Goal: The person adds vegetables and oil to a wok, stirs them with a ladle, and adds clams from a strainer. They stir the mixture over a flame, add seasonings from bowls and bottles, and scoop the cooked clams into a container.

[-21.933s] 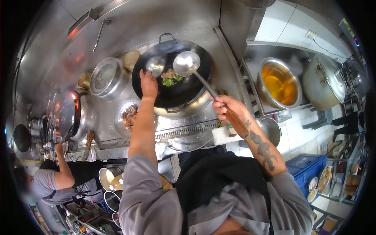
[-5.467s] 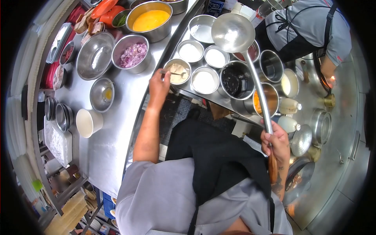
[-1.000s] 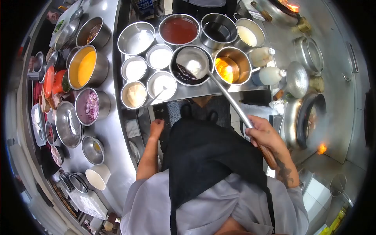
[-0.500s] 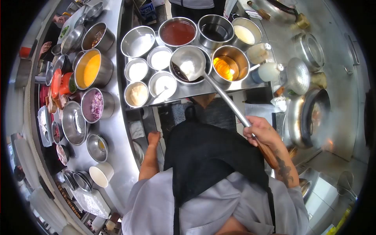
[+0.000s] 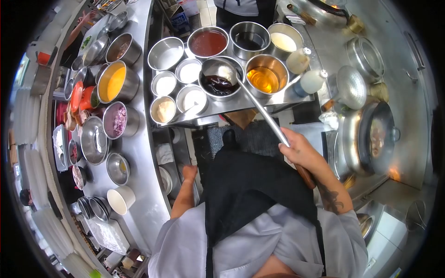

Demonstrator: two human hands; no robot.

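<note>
My ladle [image 5: 264, 112] sits in the dark-sauce pot [image 5: 219, 86]

With my apron [image 5: 259, 185] as the dial's centre, the onion pot [image 5: 120, 116] is at 10 o'clock. My left hand [image 5: 189, 172] hangs at 9 o'clock, near a white cloth [image 5: 165, 154]; I can't tell if its fingers are spread or curled. At 11 o'clock, the ladle's bowl is inside the dark-sauce pot's rim. At 12 o'clock, just beside it, stands 1 pot of amber liquid [image 5: 264, 79]. My right hand [image 5: 294, 147], at 1 o'clock, is wrapped around the ladle's handle. The wok [image 5: 364, 134] is at 2 o'clock.
</note>
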